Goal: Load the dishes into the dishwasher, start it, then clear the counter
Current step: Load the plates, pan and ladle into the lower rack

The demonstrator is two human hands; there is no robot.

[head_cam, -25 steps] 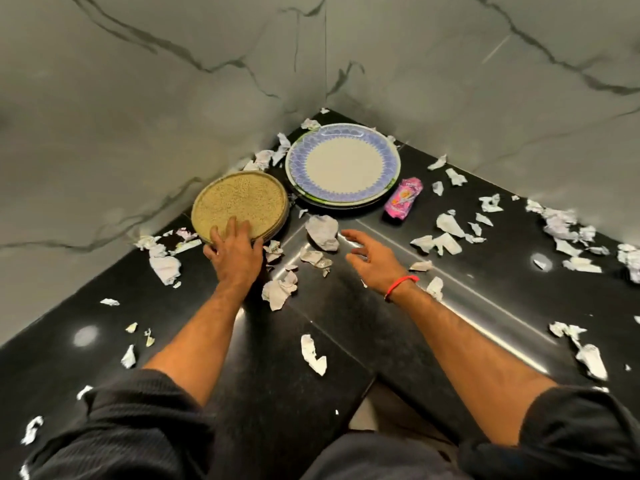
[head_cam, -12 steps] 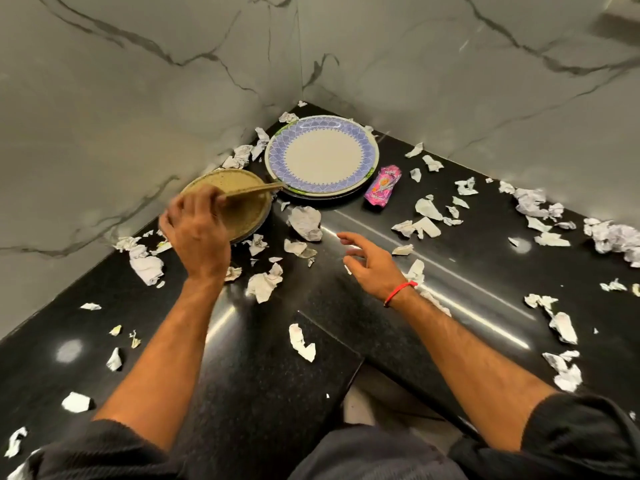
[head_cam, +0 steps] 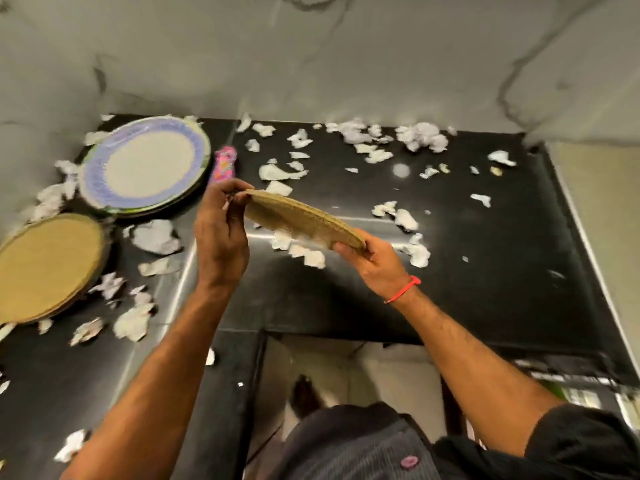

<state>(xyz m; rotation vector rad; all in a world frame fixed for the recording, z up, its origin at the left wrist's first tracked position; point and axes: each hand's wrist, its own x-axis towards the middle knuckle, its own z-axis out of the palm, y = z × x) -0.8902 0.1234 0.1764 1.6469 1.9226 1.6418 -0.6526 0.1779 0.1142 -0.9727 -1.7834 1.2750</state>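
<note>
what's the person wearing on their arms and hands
Both forearms are bare. The right hand has a thin red band round its wrist, while the left hand wears nothing. Dark sleeves are pushed up near the elbows. No gloves, rings or watch show.

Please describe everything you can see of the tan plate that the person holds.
The tan plate is round, thin and speckled, matte like stoneware. It is lifted above the black counter, tilted, its left edge higher. The left hand pinches its left rim and the right hand grips its right rim. Nothing lies on it.
</note>
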